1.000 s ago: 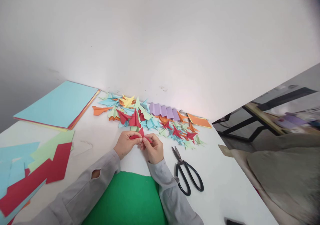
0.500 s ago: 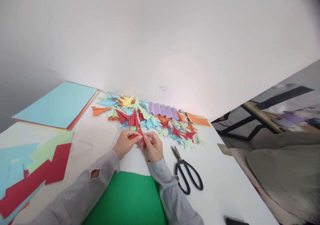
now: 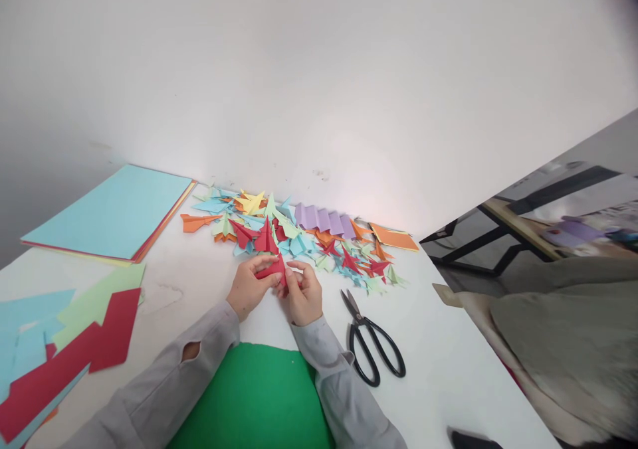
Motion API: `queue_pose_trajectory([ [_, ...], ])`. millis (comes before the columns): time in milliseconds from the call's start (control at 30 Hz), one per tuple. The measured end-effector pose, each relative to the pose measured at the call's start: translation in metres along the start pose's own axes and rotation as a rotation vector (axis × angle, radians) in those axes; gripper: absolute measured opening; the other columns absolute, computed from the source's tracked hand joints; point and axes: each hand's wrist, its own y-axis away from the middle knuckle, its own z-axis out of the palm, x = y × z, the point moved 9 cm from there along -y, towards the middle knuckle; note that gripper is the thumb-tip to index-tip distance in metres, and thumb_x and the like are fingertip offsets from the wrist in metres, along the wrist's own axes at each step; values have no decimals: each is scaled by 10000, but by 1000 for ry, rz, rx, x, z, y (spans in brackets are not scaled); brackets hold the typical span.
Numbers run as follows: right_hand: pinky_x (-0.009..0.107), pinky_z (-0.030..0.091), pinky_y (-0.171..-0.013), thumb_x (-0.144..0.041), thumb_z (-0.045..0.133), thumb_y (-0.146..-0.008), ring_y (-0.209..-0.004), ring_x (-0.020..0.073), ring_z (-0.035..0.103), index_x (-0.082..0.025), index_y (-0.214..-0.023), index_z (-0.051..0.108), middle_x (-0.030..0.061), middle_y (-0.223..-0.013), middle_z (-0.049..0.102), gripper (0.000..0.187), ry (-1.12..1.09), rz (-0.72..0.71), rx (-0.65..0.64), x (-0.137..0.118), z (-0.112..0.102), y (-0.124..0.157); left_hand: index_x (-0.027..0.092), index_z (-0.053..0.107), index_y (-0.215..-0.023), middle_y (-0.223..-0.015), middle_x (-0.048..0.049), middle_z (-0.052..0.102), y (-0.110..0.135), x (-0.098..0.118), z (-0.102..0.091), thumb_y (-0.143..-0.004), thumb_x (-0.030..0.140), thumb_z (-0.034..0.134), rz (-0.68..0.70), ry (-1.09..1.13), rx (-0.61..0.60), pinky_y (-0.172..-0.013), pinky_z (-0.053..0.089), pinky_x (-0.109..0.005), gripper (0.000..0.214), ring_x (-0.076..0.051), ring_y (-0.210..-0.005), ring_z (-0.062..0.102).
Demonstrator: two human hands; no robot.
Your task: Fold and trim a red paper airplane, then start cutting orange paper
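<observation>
My left hand [image 3: 248, 287] and right hand [image 3: 305, 296] pinch a seemingly part-folded red paper [image 3: 272, 271]; many paper planes [image 3: 266, 238] lie folded beyond, while sheets [image 3: 112, 213] remain flat.

Single head-worn view, looking forward and down, tabletop [image 3: 433, 356] close, wall [image 3: 279, 70] beyond

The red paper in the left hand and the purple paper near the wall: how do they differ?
The red paper is in the left hand, with the right hand at its edge; the purple paper rests near the wall, untouched. The purple paper shows zigzag pleats; the red paper shows none. Both are folded.
</observation>
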Motion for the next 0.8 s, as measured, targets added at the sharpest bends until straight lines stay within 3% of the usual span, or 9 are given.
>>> queue_pose_trajectory([
  [167, 225, 401, -383, -548, 455, -814, -358, 115, 520, -188, -922, 505, -52, -446, 564, 379, -66, 54, 23, 2, -5, 0, 128, 633, -848, -766, -24, 650, -2, 1, 0, -607, 190, 688, 33, 39, -13, -551, 474, -247, 256, -75, -500, 538],
  [367, 217, 389, -401, -449, 624, -735, -350, 94, 467, -195, -886, 513, -78, -420, 542, 315, -74, 3, -9, -5, -3, 0, 129, 638, -817, -672, 0, 622, -2, 3, -2, -600, 218, 704, 37, 54, -11, -549, 456, -241, 243, -76, -503, 517],
  [567, 219, 390, -386, -512, 532, -782, -342, 106, 493, -178, -887, 543, -56, -399, 555, 350, -83, 78, 11, 3, -5, -1, 132, 638, -849, -664, 3, 616, -3, 0, -1, -610, 218, 699, 31, 40, -14, -558, 458, -242, 262, -80, -508, 527],
  [667, 210, 401, -389, -486, 635, -708, -369, 103, 526, -174, -865, 558, -36, -462, 606, 359, -117, 84, -21, 3, -2, -3, 149, 647, -900, -681, 3, 626, -4, 0, -3, -610, 210, 697, 43, 43, -3, -569, 466, -245, 300, -85, -520, 536],
  [800, 206, 411, -391, -394, 720, -647, -387, 94, 539, -172, -822, 593, -28, -513, 631, 310, -147, 57, -64, 2, 0, -4, 142, 680, -761, -561, 0, 609, -5, -3, -2, -615, 242, 692, 28, 41, -36, -564, 465, -245, 178, -107, -526, 544],
])
